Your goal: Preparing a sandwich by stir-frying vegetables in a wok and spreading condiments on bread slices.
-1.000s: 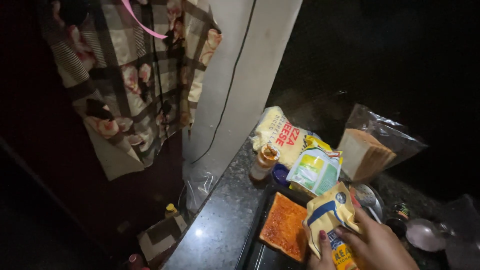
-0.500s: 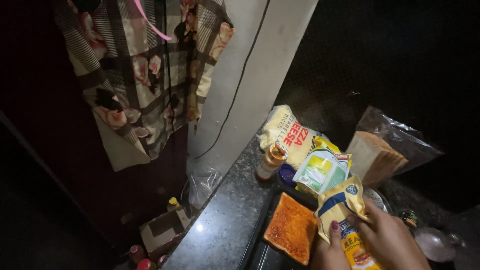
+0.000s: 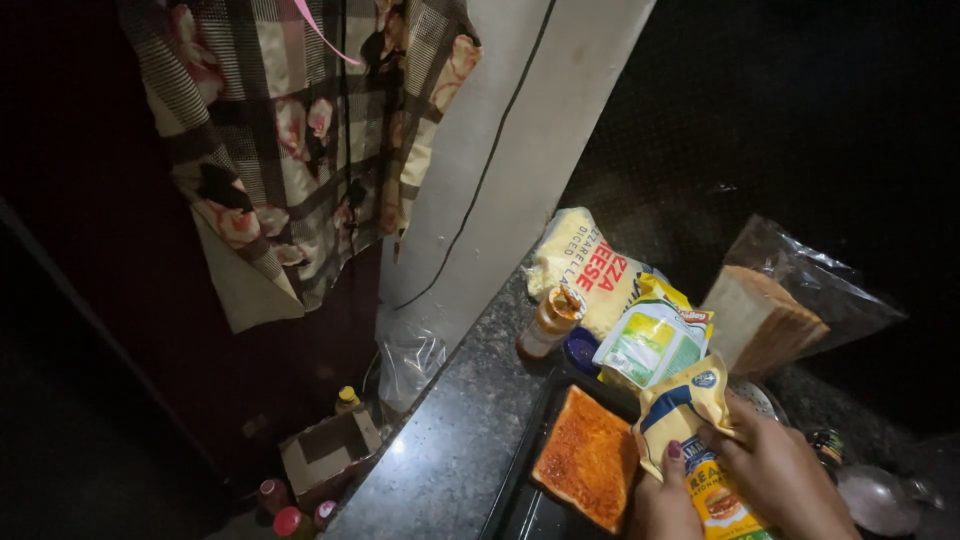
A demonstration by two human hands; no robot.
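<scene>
Since half a second ago, both hands stay put. Right hand (image 3: 790,475) and left hand (image 3: 665,505) grip the yellow sauce pouch (image 3: 690,425), fingers closed, just right of the sauced bread slice (image 3: 588,458), long axis upright.

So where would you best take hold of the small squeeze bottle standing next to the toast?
Probably around the squeeze bottle's round body, below the cap, coming from the bare counter side on its left. It stands roughly upright, and the cheese bag and other packets crowd its right and back. The hands are busy on the yellow pouch.
</scene>
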